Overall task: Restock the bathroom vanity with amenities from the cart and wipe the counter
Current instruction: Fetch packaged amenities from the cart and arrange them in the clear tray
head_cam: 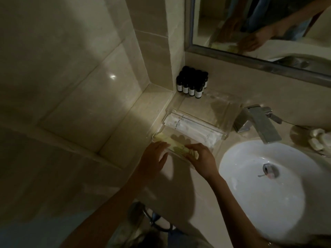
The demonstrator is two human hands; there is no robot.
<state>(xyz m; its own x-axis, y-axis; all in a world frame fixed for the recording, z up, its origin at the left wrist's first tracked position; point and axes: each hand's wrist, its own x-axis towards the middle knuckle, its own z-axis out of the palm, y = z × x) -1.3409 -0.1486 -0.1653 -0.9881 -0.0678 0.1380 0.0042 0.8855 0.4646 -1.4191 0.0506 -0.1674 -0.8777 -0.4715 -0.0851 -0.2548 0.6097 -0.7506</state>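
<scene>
A clear acrylic tray (223, 119) stands on the beige vanity counter (211, 203), left of the sink. White wrapped amenity packets (193, 127) lie across its middle. At its near end lie pale yellow packets (172, 146). My left hand (154, 156) rests on the yellow packets' left part, fingers spread. From the right, my right hand (200, 158) pinches the near end of the same yellow packets. Several small dark bottles (192, 83) with white labels stand grouped in the back corner.
A white round basin (268, 203) with a metal drain fills the right side. The chrome faucet (259, 124) stands behind it, and a soap dish (311, 140) sits at far right. A framed mirror (250, 58) hangs above. Tiled wall closes the left.
</scene>
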